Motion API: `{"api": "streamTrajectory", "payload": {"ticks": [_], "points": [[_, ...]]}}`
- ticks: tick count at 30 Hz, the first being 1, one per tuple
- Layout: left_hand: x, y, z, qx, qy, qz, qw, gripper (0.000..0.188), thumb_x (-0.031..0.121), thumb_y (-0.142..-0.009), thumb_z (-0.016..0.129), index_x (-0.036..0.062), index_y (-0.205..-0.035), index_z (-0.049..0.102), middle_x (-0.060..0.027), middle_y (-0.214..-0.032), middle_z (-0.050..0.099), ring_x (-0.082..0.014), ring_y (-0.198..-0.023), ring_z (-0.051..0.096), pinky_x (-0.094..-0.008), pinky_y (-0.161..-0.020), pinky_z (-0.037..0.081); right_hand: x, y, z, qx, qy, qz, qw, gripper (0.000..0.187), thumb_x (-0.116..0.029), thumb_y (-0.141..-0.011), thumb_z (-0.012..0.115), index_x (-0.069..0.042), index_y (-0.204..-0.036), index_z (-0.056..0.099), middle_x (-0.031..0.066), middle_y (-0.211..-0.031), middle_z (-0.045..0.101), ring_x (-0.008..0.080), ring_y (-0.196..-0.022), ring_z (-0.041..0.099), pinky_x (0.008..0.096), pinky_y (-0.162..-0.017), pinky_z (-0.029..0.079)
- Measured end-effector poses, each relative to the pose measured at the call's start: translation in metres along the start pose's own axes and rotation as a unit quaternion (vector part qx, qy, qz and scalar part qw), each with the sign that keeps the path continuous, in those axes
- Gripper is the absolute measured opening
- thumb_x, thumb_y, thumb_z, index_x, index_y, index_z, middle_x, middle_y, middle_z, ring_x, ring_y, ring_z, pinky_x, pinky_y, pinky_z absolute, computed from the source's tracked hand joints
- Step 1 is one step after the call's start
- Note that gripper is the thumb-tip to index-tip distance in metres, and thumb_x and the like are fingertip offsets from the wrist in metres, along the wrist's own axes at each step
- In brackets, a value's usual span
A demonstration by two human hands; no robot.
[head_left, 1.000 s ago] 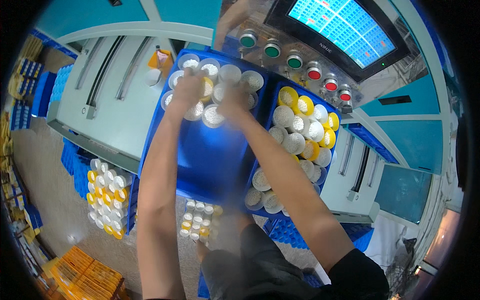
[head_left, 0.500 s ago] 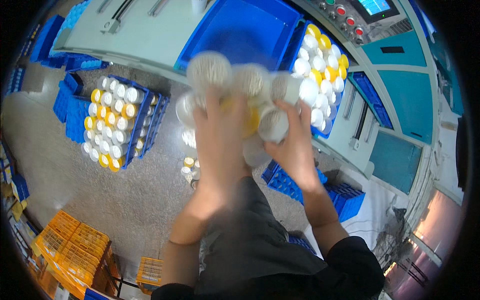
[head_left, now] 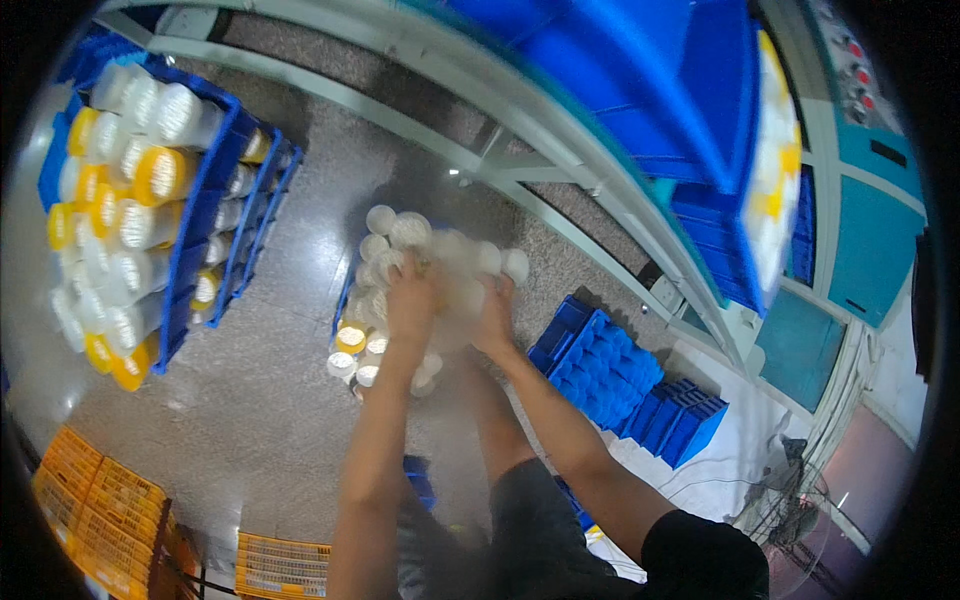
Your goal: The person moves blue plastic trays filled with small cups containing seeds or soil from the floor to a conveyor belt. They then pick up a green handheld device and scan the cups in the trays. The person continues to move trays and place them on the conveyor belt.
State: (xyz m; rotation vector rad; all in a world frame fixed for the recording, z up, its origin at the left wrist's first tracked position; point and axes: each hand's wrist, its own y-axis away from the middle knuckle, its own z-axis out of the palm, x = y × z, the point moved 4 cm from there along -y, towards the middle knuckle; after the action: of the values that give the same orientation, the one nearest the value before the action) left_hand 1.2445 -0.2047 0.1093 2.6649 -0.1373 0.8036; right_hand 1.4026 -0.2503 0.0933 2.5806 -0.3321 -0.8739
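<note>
Both arms reach down toward a low stack of round white and yellow plastic containers [head_left: 349, 338] on the floor, partly set in a blue crate. My left hand [head_left: 411, 303] is closed on the left side of a cluster of translucent white plastic containers [head_left: 455, 268]. On the cluster's right side, my right hand [head_left: 493, 318] grips with its fingers bent round the outer ones. Motion blurs the middle of the cluster. I cannot tell whether it rests on the containers beneath or hangs just above them.
To the left, a stack of blue crates [head_left: 195, 225] holds more white and yellow containers. Blue moulded trays [head_left: 600, 370] stand at right. A pale machine frame [head_left: 570, 215] crosses above my hands, bearing a blue bin [head_left: 640, 90]. Orange crates [head_left: 110, 510] sit at lower left.
My hands have carried the cluster of containers down from beside the machine table to the stack on the floor. The view has tipped with them, and the table now looms at upper right.
</note>
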Motion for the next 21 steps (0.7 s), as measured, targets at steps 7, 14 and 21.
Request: {"api": "streamTrajectory", "payload": {"ticks": [7, 14, 21], "points": [[-0.089, -0.042, 0.102, -0.059, -0.074, -0.024, 0.995, 0.063, -0.006, -0.076, 0.062, 0.0221, -0.132, 0.053, -0.0147, -0.139, 0.037, -0.0398, -0.112, 0.05, -0.0384, -0.087, 0.055, 0.068, -0.053, 0.104, -0.021, 0.012, 0.039, 0.999, 0.084, -0.007, -0.063, 0.084, -0.01, -0.135, 0.041, 0.0296, -0.147, 0.021, 0.0455, -0.136, 0.027, 0.0459, -0.11, 0.032], [-0.093, -0.056, 0.101, -0.047, -0.034, -0.041, 0.997, 0.067, -0.004, -0.08, 0.057, 0.0233, -0.14, 0.045, -0.0208, -0.147, 0.03, -0.0441, -0.11, 0.052, -0.043, -0.088, 0.055, 0.063, -0.051, 0.108, -0.088, 0.083, 0.026, 0.992, 0.09, -0.009, -0.069, 0.082, -0.011, -0.145, 0.035, 0.0293, -0.152, 0.015, 0.0458, -0.139, 0.025, 0.0454, -0.111, 0.034], [-0.087, -0.034, 0.113, -0.118, 0.029, -0.087, 0.989, 0.088, -0.014, -0.075, 0.058, 0.0237, -0.149, 0.03, -0.0224, -0.158, 0.002, -0.0471, -0.134, 0.036, -0.0418, -0.095, 0.053, 0.087, -0.056, 0.134, -0.1, 0.121, 0.032, 0.987, 0.084, -0.011, -0.074, 0.079, -0.011, -0.146, 0.036, 0.0271, -0.153, 0.018, 0.0441, -0.138, 0.028, 0.0458, -0.11, 0.035]]}}
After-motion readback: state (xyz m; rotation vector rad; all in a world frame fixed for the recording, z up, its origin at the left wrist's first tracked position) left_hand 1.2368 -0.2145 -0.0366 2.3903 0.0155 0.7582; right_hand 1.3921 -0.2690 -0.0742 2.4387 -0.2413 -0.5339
